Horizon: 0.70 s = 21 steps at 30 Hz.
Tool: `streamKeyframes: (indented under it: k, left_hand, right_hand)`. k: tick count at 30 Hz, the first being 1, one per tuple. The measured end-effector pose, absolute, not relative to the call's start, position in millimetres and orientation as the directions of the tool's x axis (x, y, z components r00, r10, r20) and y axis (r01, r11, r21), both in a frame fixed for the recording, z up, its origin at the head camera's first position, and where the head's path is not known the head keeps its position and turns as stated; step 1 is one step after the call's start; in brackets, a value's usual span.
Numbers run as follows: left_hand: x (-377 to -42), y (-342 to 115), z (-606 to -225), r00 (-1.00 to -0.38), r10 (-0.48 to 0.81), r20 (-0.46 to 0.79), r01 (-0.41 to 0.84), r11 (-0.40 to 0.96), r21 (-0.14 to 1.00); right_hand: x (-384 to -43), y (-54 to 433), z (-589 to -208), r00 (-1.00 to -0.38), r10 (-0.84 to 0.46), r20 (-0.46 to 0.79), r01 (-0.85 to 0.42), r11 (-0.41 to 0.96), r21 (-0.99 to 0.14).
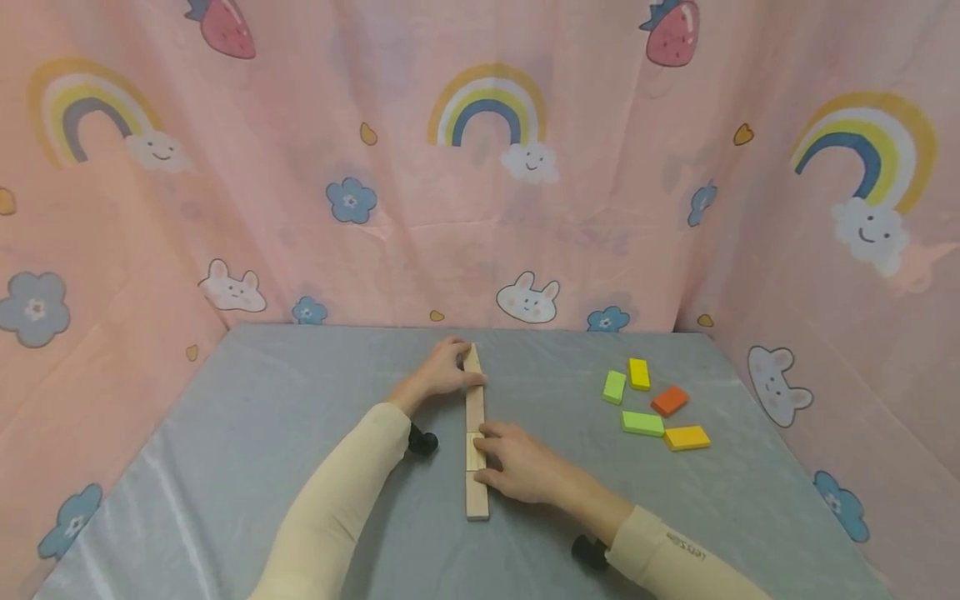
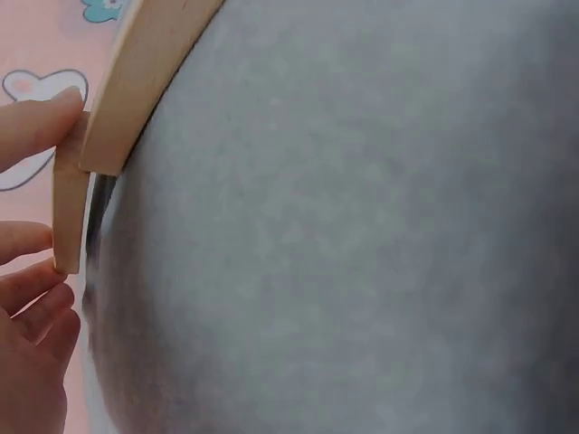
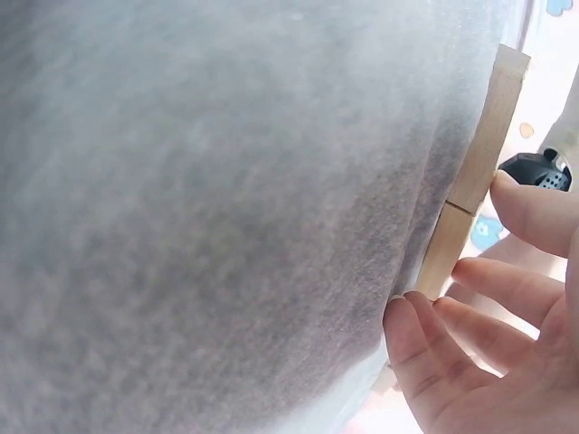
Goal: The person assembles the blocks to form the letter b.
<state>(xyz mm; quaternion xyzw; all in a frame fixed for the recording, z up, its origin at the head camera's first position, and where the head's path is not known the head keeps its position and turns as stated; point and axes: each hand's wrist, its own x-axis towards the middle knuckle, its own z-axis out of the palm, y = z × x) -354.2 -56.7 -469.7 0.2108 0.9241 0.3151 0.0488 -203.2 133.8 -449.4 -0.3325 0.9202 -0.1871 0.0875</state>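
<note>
Several plain wooden blocks (image 1: 476,408) lie end to end in a straight row on the grey cloth. My left hand (image 1: 442,368) holds the far wooden block (image 2: 71,203) between thumb and fingertips. In the left wrist view, this block sits slightly offset from the larger-looking block (image 2: 149,81) beside it. On the row's right side, my right hand (image 1: 528,468) spreads its thumb and fingertips along the nearer blocks. The right wrist view shows its thumb by the nearest block (image 3: 488,136) and its fingertips against the adjoining block (image 3: 441,249).
To the right lie coloured blocks: a small green one (image 1: 614,387), a yellow one (image 1: 639,374), an orange-red one (image 1: 670,402), a longer green one (image 1: 642,423) and an orange-yellow one (image 1: 687,438). A pink patterned curtain (image 1: 450,225) borders the grey table (image 1: 300,367).
</note>
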Motion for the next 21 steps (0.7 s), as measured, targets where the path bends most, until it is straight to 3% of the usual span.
streamKeyframes:
  k: [21]
  left_hand:
    - [-357.6,-63.5,-477.2,-0.872,0.489,0.024,0.392,0.667,0.633]
  right_hand:
    - [-201.8,132.8,-449.3,-0.77,-0.637,-0.031,-0.577,0.716,-0.394]
